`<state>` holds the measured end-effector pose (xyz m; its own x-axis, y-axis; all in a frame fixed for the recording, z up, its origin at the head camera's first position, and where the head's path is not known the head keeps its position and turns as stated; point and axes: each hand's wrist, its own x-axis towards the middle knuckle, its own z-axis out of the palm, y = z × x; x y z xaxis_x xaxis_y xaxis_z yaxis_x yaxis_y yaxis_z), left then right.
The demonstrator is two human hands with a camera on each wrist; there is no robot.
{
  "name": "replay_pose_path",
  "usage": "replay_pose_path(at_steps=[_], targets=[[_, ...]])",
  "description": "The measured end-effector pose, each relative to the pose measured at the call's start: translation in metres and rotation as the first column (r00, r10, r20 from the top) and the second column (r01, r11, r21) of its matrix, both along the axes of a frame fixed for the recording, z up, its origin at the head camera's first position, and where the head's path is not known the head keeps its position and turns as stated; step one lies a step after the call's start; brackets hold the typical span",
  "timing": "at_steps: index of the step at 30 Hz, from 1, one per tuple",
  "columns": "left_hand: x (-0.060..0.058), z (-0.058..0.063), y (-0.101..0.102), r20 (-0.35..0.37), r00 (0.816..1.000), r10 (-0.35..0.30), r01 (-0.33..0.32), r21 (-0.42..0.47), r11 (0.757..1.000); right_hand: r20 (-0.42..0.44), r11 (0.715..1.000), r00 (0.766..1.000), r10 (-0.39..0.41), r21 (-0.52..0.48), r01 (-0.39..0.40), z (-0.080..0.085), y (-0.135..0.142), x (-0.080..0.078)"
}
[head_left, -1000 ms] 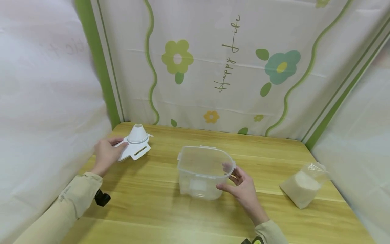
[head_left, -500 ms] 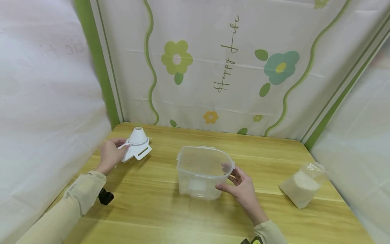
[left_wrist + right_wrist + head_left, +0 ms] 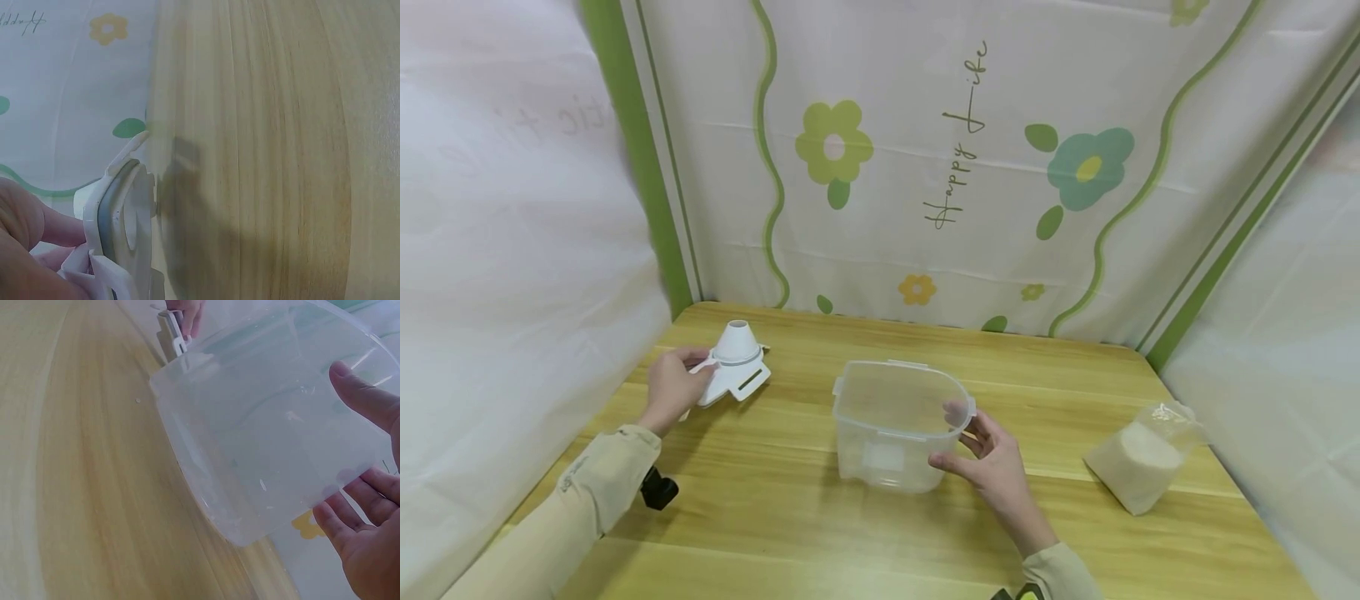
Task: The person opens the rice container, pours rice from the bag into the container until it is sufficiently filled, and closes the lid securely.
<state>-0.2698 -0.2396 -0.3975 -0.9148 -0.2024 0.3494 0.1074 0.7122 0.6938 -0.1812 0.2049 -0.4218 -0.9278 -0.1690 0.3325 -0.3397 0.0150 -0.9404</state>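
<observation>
- Since a second ago the left hand has shifted the white plastic lid with a cone-shaped spout a little towards the person; the container and the bag sit much as they did.
- The surface is a yellowish wood-grain table with rounded far corners; a pale cloth backdrop printed with green, teal and orange flowers and "Happy life" hangs behind it, and plain-looking whitish cloth sides flank it.
- A clear plastic bag of pale grainy stuff leans over on the table, to the right of the right hand.
- The lid is broad and flat, with slotted side flaps and a greyish band round its edge; its spout points up in the head view.
- The translucent, open-topped plastic container with one rounded end stands upright near the table's middle, small clips on its rim.
- The left thumb and fingers pinch the lid's left edge, well apart from the container; whether the lid touches the table I cannot tell.
- The right hand holds the container's rounded end, thumb on the near wall, fingers bent round the far side, their tips showing through the plastic.
</observation>
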Motion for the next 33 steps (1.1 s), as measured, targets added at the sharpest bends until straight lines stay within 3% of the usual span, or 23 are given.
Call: replay_pose_path(at_steps=[6, 14, 21, 33], targets=[[0.001, -0.0025, -0.0006, 0.001, 1.0, 0.029, -0.029, -0.037, 0.999, -0.041, 1.0, 0.999, -0.004, 0.015, 0.005, -0.0008, -0.0002, -0.0002], [0.0064, -0.0014, 0.0012, 0.091, 0.995, 0.042, -0.041, -0.013, 0.999, -0.026, 1.0, 1.0, -0.004, 0.015, 0.005, -0.0046, 0.0012, -0.0027], [0.0063, -0.0074, -0.0002, 0.146, 0.988, 0.054, -0.054, -0.003, 0.999, -0.032, 1.0, 0.999, 0.014, 0.026, -0.014, -0.0081, 0.0037, -0.0044], [0.0073, -0.0082, 0.0008, 0.175, 0.984, 0.045, -0.044, -0.01, 0.999, -0.05, 1.0, 0.999, 0.015, 0.012, -0.015, -0.0049, 0.0015, -0.0018]])
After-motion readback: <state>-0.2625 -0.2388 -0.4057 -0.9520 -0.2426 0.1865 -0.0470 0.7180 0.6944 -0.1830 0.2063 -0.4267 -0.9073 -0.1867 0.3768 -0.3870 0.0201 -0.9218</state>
